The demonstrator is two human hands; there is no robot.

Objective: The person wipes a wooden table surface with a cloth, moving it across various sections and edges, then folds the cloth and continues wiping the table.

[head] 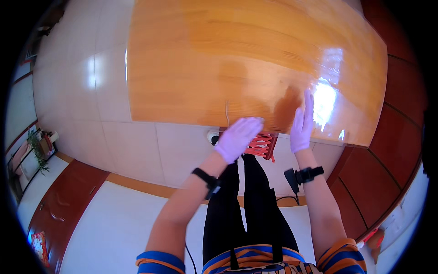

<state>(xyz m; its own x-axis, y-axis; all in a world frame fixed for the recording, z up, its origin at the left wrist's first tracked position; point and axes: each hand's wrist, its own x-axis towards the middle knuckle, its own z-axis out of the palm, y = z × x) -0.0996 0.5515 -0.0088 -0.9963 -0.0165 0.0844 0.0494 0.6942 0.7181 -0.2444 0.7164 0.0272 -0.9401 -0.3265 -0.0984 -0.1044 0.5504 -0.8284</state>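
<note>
Before me is a wooden table (205,78) with a glossy surface, wrinkled on its right like a clear plastic cover. My left hand (239,137), in a thin lavender glove, is at the table's near edge, fingers stretched out and slightly blurred. No object shows in it. A thin pale cord-like strip (227,111) lies on the tabletop just beyond it. Farther right, my right hand (304,125), gloved alike, is held flat and edge-on over the near edge, thumb apart from the fingers. It holds nothing that I can see, and bright glare is beside its fingertips.
Under the near edge stands a stool with red woven strips (261,145), partly hidden by my left hand. A white object with a dark centre (213,137) is beside it. Dark red cabinets (369,171) flank the table's right. A black cable (289,197) hangs by my right wrist.
</note>
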